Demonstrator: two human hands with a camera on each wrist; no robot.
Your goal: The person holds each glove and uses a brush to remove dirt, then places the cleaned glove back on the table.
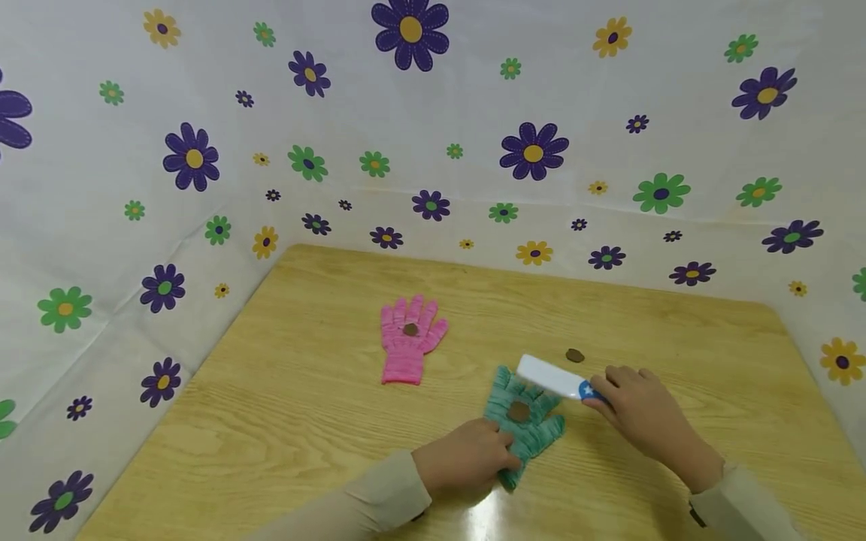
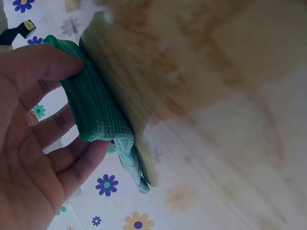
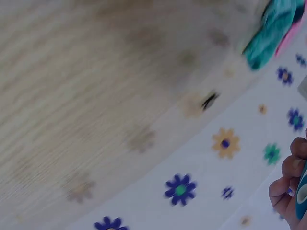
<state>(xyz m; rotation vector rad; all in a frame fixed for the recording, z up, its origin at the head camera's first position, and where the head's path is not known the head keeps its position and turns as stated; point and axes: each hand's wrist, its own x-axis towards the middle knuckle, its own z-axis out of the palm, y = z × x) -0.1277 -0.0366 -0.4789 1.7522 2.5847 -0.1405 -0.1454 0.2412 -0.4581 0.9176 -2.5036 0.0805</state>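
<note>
A teal knit glove [image 1: 534,439] lies palm area up on the table, with a round brown patch [image 1: 519,411] on it. My left hand [image 1: 467,454] pinches its cuff; in the left wrist view the thumb lies on one side of the cuff [image 2: 91,96] and fingers on the other. My right hand [image 1: 643,413] grips the blue, star-marked handle [image 1: 591,391] of a flat white tool [image 1: 549,376]. The tool's white end overlaps the glove's fingers in the head view; its underside is hidden. In the right wrist view, curled fingers [image 3: 292,167] hold the handle at the edge.
A pink knit glove [image 1: 404,353] with a brown spot [image 1: 410,329] lies farther left on the wooden table [image 1: 271,421]. Behind the white tool lies a small brown piece [image 1: 575,355]. A flower-print sheet [image 1: 473,105] stands around the table's back and sides.
</note>
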